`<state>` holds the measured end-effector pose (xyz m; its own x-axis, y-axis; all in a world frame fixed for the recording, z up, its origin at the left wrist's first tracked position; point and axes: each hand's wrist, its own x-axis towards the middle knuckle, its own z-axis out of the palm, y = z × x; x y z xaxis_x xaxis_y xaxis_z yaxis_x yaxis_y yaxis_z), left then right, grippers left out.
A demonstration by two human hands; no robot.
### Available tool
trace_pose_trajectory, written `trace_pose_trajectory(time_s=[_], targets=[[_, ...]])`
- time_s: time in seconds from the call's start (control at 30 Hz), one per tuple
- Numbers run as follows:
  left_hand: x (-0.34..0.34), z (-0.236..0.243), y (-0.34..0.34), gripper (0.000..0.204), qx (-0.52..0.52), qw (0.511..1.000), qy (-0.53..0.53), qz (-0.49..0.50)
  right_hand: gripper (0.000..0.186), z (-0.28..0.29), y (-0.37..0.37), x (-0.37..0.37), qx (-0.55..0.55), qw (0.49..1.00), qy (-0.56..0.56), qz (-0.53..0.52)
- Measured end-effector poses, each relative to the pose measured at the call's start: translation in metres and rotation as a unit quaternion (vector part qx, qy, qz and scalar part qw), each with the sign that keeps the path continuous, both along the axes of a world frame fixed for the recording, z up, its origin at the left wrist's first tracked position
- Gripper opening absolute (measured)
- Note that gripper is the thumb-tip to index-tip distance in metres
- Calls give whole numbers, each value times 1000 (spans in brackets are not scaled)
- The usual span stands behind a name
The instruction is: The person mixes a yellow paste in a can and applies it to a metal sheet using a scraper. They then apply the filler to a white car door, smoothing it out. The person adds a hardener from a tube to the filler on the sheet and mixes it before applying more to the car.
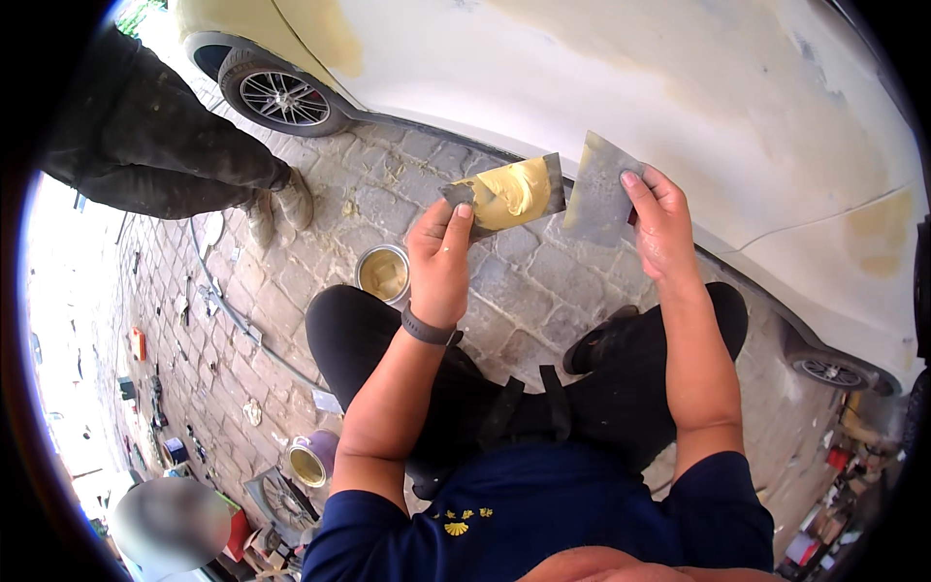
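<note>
My left hand [442,260] grips the near left end of a flat dark metal spreader [557,184], thumb on top. A thick smear of yellow body filler [514,192] covers much of its face. In my right hand [660,218] is a second thin grey spreader [598,189], pinched between thumb and fingers at its right edge and tilted. The two spreaders are side by side, with a narrow gap between them. Just left of my left wrist, an open tin [384,274] with yellowish filler inside stands on the paving.
A pale car [601,68] with sanded yellowish patches runs along the far and right side. A co-worker's dark-trousered legs [165,136] stand at the far left. A grey hose [233,315], another tin [310,461] and scattered tools lie on the stone paving [272,359].
</note>
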<state>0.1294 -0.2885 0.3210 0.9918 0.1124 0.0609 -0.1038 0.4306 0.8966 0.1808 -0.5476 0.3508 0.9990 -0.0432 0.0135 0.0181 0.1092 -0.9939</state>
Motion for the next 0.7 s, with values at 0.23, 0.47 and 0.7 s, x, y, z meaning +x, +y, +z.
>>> trace_pose_trajectory(time_s=[0.23,0.47,0.7], targets=[[-3,-9,6,25,112,990,10,-83,20,-39,21,-1,-22,997,51,56],[-10,5,-10,24,185,976,-38,-110,23,-23,46,-14,-21,998,-2,56],[-19,18,-19,18,335,930,-45,-148,24,-3,40,-11,36,995,-87,25]])
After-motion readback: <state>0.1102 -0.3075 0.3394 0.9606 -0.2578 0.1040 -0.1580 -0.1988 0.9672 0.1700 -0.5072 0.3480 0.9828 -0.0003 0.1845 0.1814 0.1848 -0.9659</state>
